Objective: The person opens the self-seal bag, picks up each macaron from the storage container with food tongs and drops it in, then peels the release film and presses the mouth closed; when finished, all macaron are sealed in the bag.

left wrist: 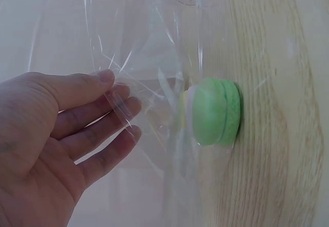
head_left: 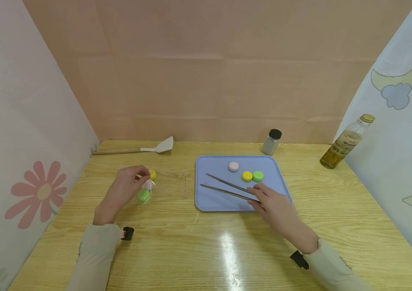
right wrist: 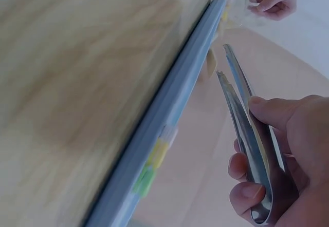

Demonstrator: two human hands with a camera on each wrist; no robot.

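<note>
My left hand (head_left: 123, 188) pinches the edge of a clear plastic bag (left wrist: 154, 57) between thumb and fingers. Within or behind the film, a yellow macaron (head_left: 153, 174), a pink macaron (head_left: 148, 185) and a green macaron (left wrist: 213, 111) sit on the table in a row. My right hand (head_left: 276, 208) grips metal tongs (right wrist: 235, 114), their arms spread apart with nothing between the tips. The tongs hang over a blue tray (head_left: 206, 203). On the tray lie a second pink macaron (head_left: 233, 166), a second yellow macaron (head_left: 247, 176) and a second green macaron (head_left: 258, 176).
Behind the left hand lies a white spatula (head_left: 163, 145) with a wooden handle. A small jar (head_left: 270, 144) with a black lid stands behind the tray. To the far right is a bottle (head_left: 344, 145) of amber liquid. Patterned cloth hangs on both sides.
</note>
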